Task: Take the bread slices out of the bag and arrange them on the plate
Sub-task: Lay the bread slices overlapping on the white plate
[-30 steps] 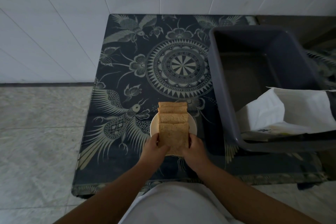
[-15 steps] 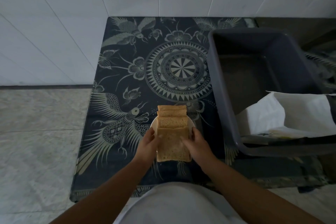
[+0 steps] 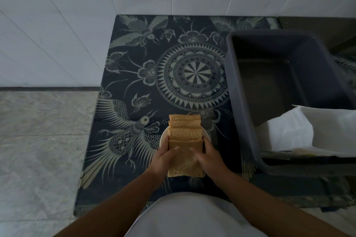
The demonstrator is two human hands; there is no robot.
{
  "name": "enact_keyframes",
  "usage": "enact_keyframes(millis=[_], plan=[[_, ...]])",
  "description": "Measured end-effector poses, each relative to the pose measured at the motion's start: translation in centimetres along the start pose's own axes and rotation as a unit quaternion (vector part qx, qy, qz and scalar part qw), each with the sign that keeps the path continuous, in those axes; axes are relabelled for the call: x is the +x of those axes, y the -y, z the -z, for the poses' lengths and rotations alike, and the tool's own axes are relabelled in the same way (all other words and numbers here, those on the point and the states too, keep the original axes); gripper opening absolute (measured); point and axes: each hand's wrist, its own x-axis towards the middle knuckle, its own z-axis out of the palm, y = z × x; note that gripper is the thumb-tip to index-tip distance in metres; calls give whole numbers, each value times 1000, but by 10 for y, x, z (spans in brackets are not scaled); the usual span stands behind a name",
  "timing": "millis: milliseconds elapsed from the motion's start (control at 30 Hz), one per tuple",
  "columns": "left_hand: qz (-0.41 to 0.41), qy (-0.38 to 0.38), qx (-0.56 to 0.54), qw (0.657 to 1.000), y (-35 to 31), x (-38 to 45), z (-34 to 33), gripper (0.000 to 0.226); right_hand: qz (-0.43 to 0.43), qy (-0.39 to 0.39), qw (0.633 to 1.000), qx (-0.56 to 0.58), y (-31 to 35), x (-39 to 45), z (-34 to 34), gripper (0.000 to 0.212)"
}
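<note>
Since 0.5 s ago, slid a little farther over the nearest slice point(image 3: 184, 163): both hands, thumbs now resting on its top face. Left hand point(image 3: 163, 160) and right hand point(image 3: 209, 158) grasping that slice by its side edges, near end overhanging the plate point(image 3: 163, 137) toward the body. 4 slices in an overlapping row on the plate, on the bench point(image 3: 134, 67). White bag point(image 3: 308, 132) lying in the grey bin point(image 3: 240, 90), right of the plate.

Dim, flat indoor light; wide-angle bending at edges, slight softness throughout.
</note>
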Motion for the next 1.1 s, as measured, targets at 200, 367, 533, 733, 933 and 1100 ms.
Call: enact_keyframes(millis=[200,367,533,733,933,1100], plan=[[-32,23,18,999,-1,-1,-5,56,9,0,1000,-11,-3,1,-1,50],[-25,23,19,999,-2,-2,-6,57,19,-1,999,-37,-2,0,-2,53],[-21,21,19,999,-6,-5,-8,67,32,-11,999,-33,1,0,-5,49],[-15,28,33,999,-3,-4,-2,57,21,-12,999,-30,-1,-2,-4,49],[-25,32,50,998,-5,-5,4,56,20,3,1000,-2,-4,-2,-1,44],[-12,2,50,999,3,-7,18,53,18,-59,998,35,-11,-5,2,21]])
